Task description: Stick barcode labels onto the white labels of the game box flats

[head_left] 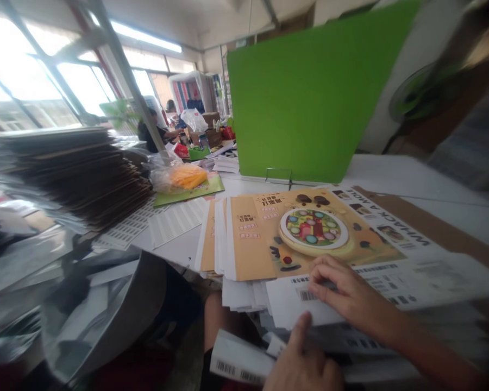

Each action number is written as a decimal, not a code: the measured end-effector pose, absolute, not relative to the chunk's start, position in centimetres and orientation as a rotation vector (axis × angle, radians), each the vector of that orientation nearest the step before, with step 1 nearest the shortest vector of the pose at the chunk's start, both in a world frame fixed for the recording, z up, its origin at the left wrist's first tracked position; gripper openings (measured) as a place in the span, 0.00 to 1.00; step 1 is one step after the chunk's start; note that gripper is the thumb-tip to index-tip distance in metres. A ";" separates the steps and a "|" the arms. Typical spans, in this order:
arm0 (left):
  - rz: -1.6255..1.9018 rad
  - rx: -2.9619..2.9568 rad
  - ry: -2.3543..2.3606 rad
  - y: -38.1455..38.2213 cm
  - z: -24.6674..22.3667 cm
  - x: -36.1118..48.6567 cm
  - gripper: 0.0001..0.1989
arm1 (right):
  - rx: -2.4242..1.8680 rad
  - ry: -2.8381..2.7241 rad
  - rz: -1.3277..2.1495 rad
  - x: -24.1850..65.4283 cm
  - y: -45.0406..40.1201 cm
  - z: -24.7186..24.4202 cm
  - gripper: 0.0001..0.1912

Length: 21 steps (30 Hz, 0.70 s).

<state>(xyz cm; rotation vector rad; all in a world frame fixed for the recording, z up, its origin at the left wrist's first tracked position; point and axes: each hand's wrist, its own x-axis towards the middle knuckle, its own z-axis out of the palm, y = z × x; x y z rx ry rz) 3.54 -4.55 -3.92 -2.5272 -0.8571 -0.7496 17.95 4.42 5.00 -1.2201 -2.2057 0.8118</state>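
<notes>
My right hand point(338, 285) has its thumb and fingers pinched together at the right end of a barcode sticker point(307, 295). The sticker is on the white flap of a printed Whack-a-Mole box sheet point(252, 252), which tops a stack of the same sheets. Below it, my left hand point(303, 361) points its index finger up toward the flap, with its other fingers curled. A white sheet of barcode labels point(234, 355) runs into the left hand, which grips it; the hold itself is partly hidden.
A green panel point(309, 98) stands upright behind the sheets. Stacked cardboard point(77, 179) is at left, beside label sheets point(177, 220) and an orange bundle in plastic point(187, 176). A grey bin of paper scraps point(146, 288) stands at lower left. A person point(150, 130) sits farther back.
</notes>
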 end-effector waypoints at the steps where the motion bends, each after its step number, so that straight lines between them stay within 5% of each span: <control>1: -0.773 -2.524 -0.863 -4.5 -3.9 3.5 0.16 | -1.220 -2.206 0.808 18.0 4.5 5.0 0.10; 21: -0.861 -2.514 -0.895 -4.0 -2.4 3.4 0.12 | -1.184 -2.199 0.716 17.9 4.5 4.5 0.09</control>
